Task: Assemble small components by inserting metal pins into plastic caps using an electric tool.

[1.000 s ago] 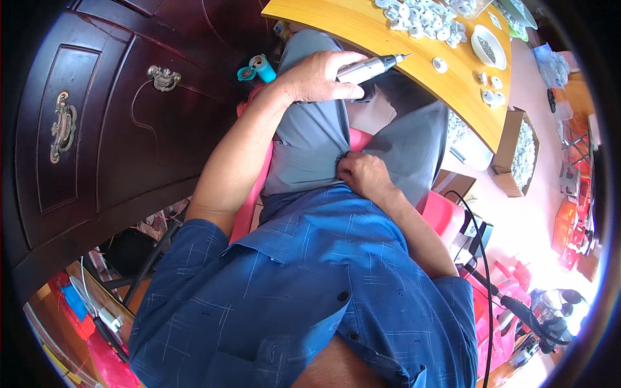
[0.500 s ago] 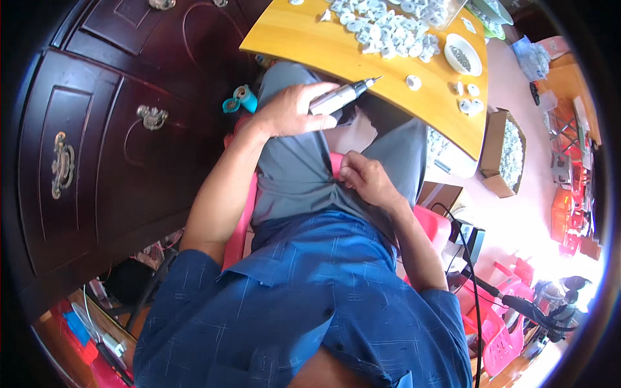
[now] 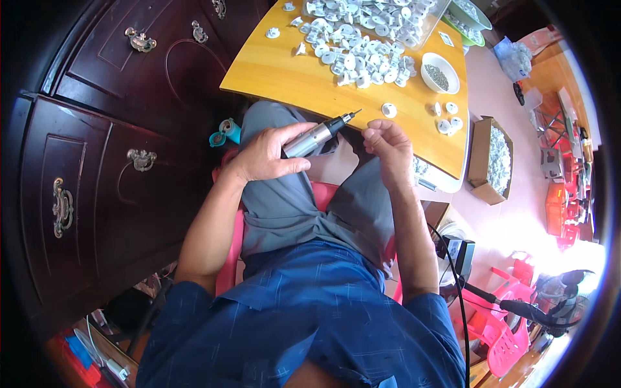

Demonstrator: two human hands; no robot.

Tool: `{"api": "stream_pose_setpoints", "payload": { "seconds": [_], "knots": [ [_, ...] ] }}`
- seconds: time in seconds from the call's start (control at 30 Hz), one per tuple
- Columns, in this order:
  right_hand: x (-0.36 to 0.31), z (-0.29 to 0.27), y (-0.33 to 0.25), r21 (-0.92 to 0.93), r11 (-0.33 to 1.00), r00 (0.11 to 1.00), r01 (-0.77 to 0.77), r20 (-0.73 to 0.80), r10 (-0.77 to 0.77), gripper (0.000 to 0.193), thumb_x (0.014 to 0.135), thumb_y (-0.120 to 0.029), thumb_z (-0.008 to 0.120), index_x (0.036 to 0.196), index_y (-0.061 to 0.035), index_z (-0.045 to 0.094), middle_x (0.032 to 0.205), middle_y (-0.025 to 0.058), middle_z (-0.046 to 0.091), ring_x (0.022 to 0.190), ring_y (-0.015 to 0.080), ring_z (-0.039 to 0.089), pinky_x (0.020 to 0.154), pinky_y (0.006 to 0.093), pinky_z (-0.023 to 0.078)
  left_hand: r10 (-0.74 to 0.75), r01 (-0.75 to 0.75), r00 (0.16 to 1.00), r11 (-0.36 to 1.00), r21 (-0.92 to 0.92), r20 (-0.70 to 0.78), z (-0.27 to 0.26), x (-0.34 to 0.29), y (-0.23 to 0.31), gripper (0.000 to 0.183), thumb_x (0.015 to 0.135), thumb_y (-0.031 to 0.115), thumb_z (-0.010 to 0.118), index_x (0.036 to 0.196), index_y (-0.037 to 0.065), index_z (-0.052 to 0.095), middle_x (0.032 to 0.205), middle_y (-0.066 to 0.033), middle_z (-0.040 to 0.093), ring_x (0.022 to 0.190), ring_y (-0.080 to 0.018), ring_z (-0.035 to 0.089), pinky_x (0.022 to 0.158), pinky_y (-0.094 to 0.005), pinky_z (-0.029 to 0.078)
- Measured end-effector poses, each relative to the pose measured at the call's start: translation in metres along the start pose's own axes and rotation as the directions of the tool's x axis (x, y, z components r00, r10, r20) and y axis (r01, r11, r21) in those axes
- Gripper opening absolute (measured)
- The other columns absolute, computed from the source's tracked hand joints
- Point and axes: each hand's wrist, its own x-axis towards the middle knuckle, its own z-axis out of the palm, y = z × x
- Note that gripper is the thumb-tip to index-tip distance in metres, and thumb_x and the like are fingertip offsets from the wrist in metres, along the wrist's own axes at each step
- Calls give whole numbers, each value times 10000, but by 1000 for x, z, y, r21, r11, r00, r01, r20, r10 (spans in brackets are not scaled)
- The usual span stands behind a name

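My left hand [image 3: 266,155] is wrapped round a silver and black electric screwdriver [image 3: 310,140], its thin bit pointing up and right towards the table edge. Just right of the bit, my right hand [image 3: 393,150] is raised with thumb and fingertips pinched together; anything between them is too small to make out. One round white plastic part [image 3: 389,110] lies on the yellow table [image 3: 272,68] beyond the right fingers. Several similar white parts [image 3: 444,127] sit farther right. A big heap of white plastic parts [image 3: 352,61] covers the table's far side, beside a white bowl [image 3: 453,86] of small metal screws [image 3: 436,76].
A dark wooden cabinet [image 3: 97,213] with metal handles stands at my left. On the floor to the right is an open cardboard box [image 3: 480,161] filled with pale parts. A black cable [image 3: 460,304] hangs by my right elbow, near pink plastic chairs [image 3: 508,349].
My right hand has risen from my lap to the table edge, near the screwdriver's tip. My left hand still holds the screwdriver. The whole view has shifted, showing more of the table.
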Motion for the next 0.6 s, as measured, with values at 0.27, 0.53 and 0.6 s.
{"api": "stream_pose_setpoints", "payload": {
  "seconds": [0.27, 0.53, 0.6],
  "knots": [
    [25, -7, -13, -14, 1000, 1000, -22, 13, 22, 145, 897, -43, 727, 1029, -41, 665, 849, 9, 690, 719, 81, 601, 664, 228, 479, 2, -1, 998, 1000, -11, 56, 1, -2, 4, 704, 771, 134, 763, 1411, -6, 505, 1096, -99, 672, 984, -155, 628, 919, -298, 480],
    [31, -13, -12, -55, 996, 996, -68, 60, 71, 160, 891, -57, 737, 1039, -55, 676, 876, 2, 703, 755, 71, 625, 684, 221, 491, -9, 7, 998, 1000, 30, 68, 1, -1, 5, 698, 766, 130, 762, 1400, -13, 508, 1022, -96, 677, 925, -155, 632, 878, -298, 490],
    [33, -13, -14, -68, 994, 992, -88, 85, 94, 167, 887, -60, 742, 1041, -58, 677, 884, 4, 709, 764, 71, 632, 694, 218, 494, -1, -2, 997, 999, 32, 74, 0, -1, 5, 697, 766, 129, 762, 1400, -14, 509, 1022, -94, 675, 921, -151, 628, 875, -297, 490]
  ]
}}
